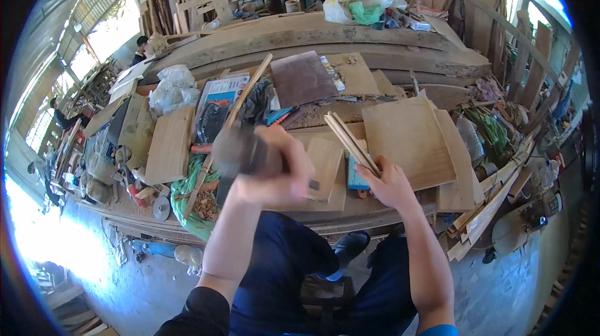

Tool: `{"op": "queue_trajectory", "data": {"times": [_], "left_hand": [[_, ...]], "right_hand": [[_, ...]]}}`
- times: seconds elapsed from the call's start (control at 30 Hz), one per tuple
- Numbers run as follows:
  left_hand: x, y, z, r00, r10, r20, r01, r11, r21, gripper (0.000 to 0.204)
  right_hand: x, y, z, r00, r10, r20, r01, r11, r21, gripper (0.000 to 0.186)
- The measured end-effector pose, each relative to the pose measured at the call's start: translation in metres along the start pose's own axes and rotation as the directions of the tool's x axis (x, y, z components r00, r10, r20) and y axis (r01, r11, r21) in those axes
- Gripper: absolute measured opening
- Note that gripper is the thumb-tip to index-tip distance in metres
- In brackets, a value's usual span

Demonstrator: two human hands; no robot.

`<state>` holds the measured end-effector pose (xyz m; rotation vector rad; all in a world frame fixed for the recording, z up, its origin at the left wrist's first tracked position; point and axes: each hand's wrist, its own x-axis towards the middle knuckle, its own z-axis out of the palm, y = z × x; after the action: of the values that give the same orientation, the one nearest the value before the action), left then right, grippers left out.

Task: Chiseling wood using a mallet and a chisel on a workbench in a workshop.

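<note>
My left hand [275, 167] is raised over the bench, fingers wrapped round a dark blunt-headed tool [235, 151]. Motion smears both, so the tool's kind is unclear. A dark end of something [314, 184] pokes out beside the fingers. To the right, my right hand [392, 183] grips a small bundle of thin wooden strips [350, 139], tilted up and to the left. Behind that hand is a blue flat object [357, 173], partly covered. A pale wooden board [324, 164] lies between the two hands, and a larger square board [409, 142] lies just right of the strips.
Thick timber slabs [275, 39] rise behind the bench. A dark brown panel [304, 80], a long stick [250, 89] and a green bag of shavings [199, 202] lie about. Offcuts [494, 202] crowd the right edge. Another person [140, 49] is at the far left.
</note>
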<state>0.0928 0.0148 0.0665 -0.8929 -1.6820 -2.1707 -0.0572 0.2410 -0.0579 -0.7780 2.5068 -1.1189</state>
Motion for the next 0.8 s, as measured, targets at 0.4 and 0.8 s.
{"op": "queue_trajectory", "data": {"times": [0.4, 0.8], "left_hand": [[0.018, 0.016, 0.069, 0.806, 0.251, 0.536, -0.025, 0.919, -0.393, 0.024], [0.016, 0.008, 0.052, 0.836, 0.279, 0.473, -0.126, 0.936, -0.329, 0.021]], "right_hand": [[-0.003, -0.018, -0.001, 1.0, -0.006, 0.019, 0.004, 0.994, 0.11, 0.063], [0.0, -0.009, 0.009, 0.999, -0.031, 0.02, 0.029, 0.996, 0.082, 0.06]]}}
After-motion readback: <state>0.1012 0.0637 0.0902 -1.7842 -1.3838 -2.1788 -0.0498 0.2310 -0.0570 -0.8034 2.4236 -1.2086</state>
